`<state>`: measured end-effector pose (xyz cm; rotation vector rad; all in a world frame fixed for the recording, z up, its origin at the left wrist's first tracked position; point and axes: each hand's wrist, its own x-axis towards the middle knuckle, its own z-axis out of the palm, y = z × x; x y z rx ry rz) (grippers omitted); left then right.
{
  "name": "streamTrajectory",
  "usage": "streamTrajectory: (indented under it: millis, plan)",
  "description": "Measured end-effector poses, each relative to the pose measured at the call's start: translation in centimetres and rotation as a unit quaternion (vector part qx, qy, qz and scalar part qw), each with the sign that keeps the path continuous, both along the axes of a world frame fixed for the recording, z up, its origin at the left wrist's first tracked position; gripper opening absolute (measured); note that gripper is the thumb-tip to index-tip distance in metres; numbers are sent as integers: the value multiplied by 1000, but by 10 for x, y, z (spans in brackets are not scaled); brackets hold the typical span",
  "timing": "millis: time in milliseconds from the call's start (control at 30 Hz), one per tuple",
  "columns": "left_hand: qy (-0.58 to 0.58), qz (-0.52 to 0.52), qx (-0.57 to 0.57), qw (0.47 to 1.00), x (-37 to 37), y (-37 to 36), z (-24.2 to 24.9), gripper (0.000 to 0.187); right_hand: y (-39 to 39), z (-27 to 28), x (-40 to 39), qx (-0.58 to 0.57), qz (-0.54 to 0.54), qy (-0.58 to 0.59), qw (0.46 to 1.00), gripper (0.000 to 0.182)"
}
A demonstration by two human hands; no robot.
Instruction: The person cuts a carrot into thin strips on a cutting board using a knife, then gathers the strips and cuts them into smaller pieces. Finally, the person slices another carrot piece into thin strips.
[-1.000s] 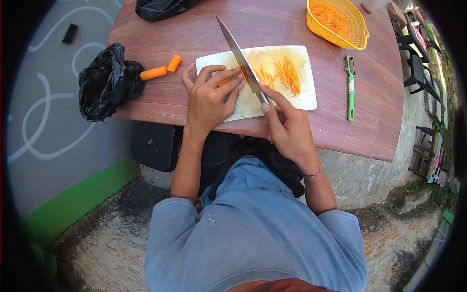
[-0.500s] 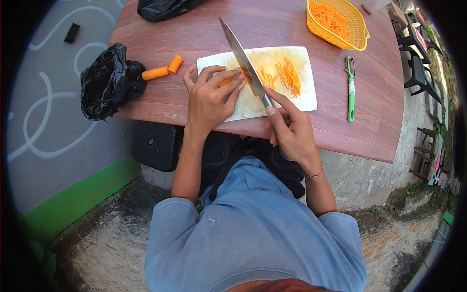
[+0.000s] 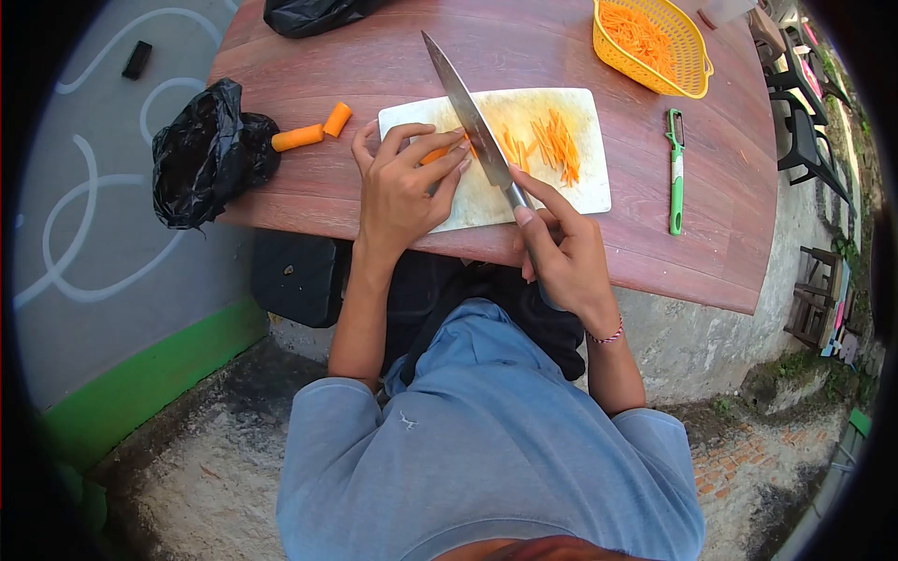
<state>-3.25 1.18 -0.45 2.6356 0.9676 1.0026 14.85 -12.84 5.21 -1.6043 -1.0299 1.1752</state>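
Observation:
My right hand [image 3: 561,248] grips the handle of a large kitchen knife [image 3: 470,117], its blade slanting up and left across a white cutting board [image 3: 585,178]. Beneath the fingers of my left hand [image 3: 407,182] lies a carrot piece [image 3: 435,156], mostly covered by them. The fingertips rest close to the left side of the blade. To the right of the knife, thin carrot strips [image 3: 558,148] lie in a loose pile on the stained board. Two orange carrot pieces [image 3: 297,138] are on the table, left of the board.
A black plastic bag [image 3: 210,154] sits at the table's left edge, another black bag [image 3: 318,14] at the far side. The yellow basket [image 3: 694,70] at the back right holds shredded carrot [image 3: 636,39]. A green-handled peeler [image 3: 675,187] lies right of the board.
Both hands and the knife stay in nearly the same place. The view has shifted very slightly.

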Motion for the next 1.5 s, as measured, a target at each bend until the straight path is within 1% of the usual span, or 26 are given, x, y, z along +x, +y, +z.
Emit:
streamTrajectory:
  millis: [300, 367, 400, 500, 600, 667, 867, 900, 967, 1000, 1067, 1200, 1300, 1367, 1400, 1467, 1500]
  plan:
    - [4, 1, 4, 1000, 0, 0, -1, 23, 4, -4, -3, 10, -2, -23, 1000, 45]
    - [-7, -2, 11, 1000, 1, 1, -2, 16, 7, -11, -3, 34, -1, -60, 998, 43]
    - [-7, -2, 10, 1000, 1, 1, -2, 16, 9, -10, -4, 33, -1, -60, 998, 43]
    - [-6, 1, 4, 1000, 1, 1, -2, 16, 13, -9, -5, 16, 4, -81, 997, 43]
    - [-7, -1, 5, 1000, 1, 1, -2, 17, 18, -11, -7, 25, 3, -87, 996, 42]
    - [3, 0, 14, 1000, 1, 1, -1, 24, 21, -9, -10, 56, 1, -125, 991, 41]
    - [9, 4, 16, 1000, 0, -1, 1, 25, 37, -6, -11, 65, 11, -176, 982, 41]
    - [9, 4, 17, 1000, 1, -1, 0, 25, 36, -6, -11, 66, 11, -176, 982, 41]
    - [-4, 3, 8, 1000, 2, 0, -2, 17, 32, -9, -9, 41, 2, -133, 990, 42]
    - [-4, 4, 10, 1000, 2, 0, -1, 17, 27, -9, -8, 42, 2, -133, 990, 42]
    - [2, 2, 7, 1000, 1, 0, -1, 17, 12, -8, -5, 16, 0, -94, 995, 43]
    - [16, 0, 7, 1000, 2, 0, -1, 20, -10, 3, -1, -14, -2, -90, 996, 44]
    - [28, -10, 7, 1000, 2, 0, 0, 22, -15, 10, 0, -15, -8, -117, 993, 46]
    - [25, -22, 5, 999, 2, -1, 2, 25, -17, 7, 1, 79, -17, -162, 984, 49]
    - [25, -22, 7, 999, 2, 0, 1, 25, -16, 3, 1, 81, -17, -161, 983, 49]
    - [-25, -6, 39, 999, 0, 2, -3, 29, -12, -4, 3, 229, -5, -276, 933, 54]
    - [-25, -8, 41, 999, -2, 1, -2, 29, -13, -1, 1, 231, -7, -276, 933, 54]
